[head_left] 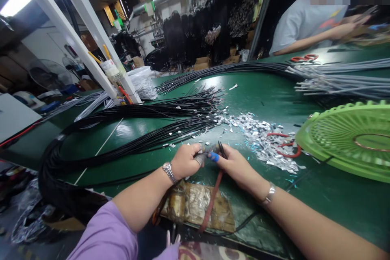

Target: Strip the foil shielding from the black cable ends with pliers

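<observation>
My left hand [185, 161] is closed in a pinch on the end of a thin black cable [158, 140], its fingertips covered in grey tape. My right hand [236, 165] meets it, closed around a small dark tool [222, 149], with a blue cap on one fingertip. A large bundle of black cables [91, 138] loops from the left across the green table [335, 195] toward my hands. Scraps of silvery foil [262, 138] are heaped just beyond my right hand.
A green plastic fan grille [350, 138] lies at the right. Red-handled scissors [284, 146] rest in the scraps. Grey cables [341, 79] lie at the far right, near another person's arm [307, 40]. A taped block [195, 205] sits at the table's near edge.
</observation>
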The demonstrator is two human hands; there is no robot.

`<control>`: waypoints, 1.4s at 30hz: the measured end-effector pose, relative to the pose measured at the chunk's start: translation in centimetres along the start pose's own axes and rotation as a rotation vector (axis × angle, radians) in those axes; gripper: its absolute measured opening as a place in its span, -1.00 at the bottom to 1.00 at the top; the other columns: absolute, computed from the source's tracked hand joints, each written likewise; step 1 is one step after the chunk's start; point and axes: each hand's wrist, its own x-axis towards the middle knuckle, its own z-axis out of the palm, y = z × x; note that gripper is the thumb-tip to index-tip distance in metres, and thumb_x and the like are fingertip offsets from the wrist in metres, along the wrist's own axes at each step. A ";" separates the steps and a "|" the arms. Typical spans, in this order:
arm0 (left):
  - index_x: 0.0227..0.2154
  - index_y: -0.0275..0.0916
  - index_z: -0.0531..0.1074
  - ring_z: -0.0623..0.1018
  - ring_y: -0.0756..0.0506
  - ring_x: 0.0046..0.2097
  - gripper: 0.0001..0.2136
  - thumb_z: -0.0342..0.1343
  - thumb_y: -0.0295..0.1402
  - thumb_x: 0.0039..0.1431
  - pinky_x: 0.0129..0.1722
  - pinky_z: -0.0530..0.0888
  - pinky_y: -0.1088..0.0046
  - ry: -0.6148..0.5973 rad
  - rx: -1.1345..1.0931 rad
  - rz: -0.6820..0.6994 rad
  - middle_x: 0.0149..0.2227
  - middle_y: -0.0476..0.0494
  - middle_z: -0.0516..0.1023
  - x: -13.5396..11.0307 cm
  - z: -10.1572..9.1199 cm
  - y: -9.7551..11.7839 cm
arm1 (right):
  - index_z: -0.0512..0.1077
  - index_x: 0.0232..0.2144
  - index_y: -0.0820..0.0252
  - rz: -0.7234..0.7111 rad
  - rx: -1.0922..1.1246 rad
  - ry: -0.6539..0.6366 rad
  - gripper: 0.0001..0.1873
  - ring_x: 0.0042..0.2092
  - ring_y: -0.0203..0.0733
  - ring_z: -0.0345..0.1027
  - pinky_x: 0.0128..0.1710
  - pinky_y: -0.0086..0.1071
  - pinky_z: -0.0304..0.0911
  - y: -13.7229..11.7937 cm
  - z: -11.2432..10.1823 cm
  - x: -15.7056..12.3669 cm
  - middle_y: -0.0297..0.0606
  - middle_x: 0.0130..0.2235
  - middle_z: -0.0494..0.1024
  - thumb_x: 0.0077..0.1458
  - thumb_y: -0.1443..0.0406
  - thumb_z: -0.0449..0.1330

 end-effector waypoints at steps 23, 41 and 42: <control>-0.56 -0.31 0.40 0.28 0.11 -0.64 -0.73 0.05 -0.23 0.12 -0.57 0.24 0.59 -0.166 -0.262 -0.025 -0.61 -0.01 0.41 0.5 -0.7 -0.8 | 0.26 -0.53 0.11 -0.281 -0.268 0.097 -0.65 -0.54 -0.27 0.08 -0.53 -0.39 0.05 0.2 -0.4 0.0 -0.41 -0.60 0.26 0.08 0.00 0.05; -0.44 -0.24 0.40 0.48 -0.07 -0.43 -0.87 0.00 -0.47 -0.10 -0.47 0.32 0.46 -0.089 0.714 0.198 -0.50 -0.09 0.48 -0.4 -0.3 -0.3 | 0.18 -0.55 0.11 -0.419 -0.948 0.011 -0.87 -0.45 -0.20 0.21 -0.44 -0.38 0.01 -0.4 -0.6 -0.7 -0.31 -0.51 0.35 -0.07 0.42 0.03; -0.44 -0.25 0.39 0.48 -0.07 -0.42 -0.89 0.00 -0.46 -0.08 -0.45 0.33 0.46 -0.090 0.663 0.192 -0.50 -0.09 0.48 -0.3 -0.3 -0.3 | 0.17 -0.58 0.11 -0.397 -0.845 -0.015 -0.86 -0.46 -0.21 0.19 -0.45 -0.37 0.01 -0.5 -0.8 -0.6 -0.32 -0.54 0.33 -0.04 0.39 0.02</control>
